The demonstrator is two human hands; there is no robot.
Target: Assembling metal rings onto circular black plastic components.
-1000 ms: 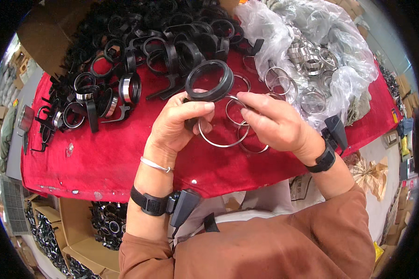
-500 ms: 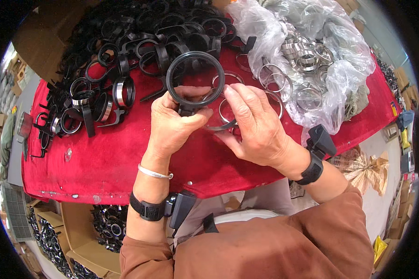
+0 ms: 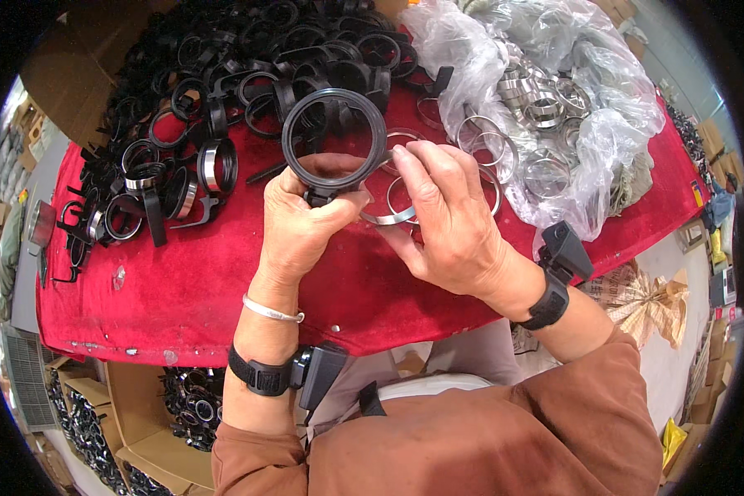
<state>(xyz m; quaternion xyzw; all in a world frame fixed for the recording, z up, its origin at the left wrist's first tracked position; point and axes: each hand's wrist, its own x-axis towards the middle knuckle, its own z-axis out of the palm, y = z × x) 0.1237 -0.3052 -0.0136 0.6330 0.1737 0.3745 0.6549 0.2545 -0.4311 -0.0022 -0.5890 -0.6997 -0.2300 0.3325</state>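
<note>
Item 1: a black plastic ring clamp (image 3: 333, 136), round, with a short stem at its 6 o'clock. It is held upright above the middle of the table, its opening facing the camera. The stem is pinched by the left hand (image 3: 302, 227), whose fingers and thumb are closed tightly around it.

Item 2: a thin silver metal ring (image 3: 398, 205), lying just at 4 o'clock of the clamp and partly covered by the fingers. It is touched by the right hand (image 3: 450, 227), whose fingers are curled loosely with the fingertips at the clamp's right edge. Whether the ring is actually gripped or only touched cannot be told.

Item 3: a red cloth-covered table (image 3: 182, 289), on which everything is laid.

Item 4: a heap of black ring clamps (image 3: 223, 74), spread from 9 to 12 o'clock of the hands; some are fitted with silver liners.

Item 5: a clear plastic bag (image 3: 570, 91) at 2 o'clock, filled with silver metal rings; several loose rings (image 3: 479, 136) are laid beside it on the cloth.

Item 6: a black wrist strap with a small device is worn on each forearm; a silver bangle (image 3: 271, 312) is worn on the left wrist.

Item 7: cardboard boxes (image 3: 132, 413) of black parts are seen below the table edge at 7 o'clock.
</note>
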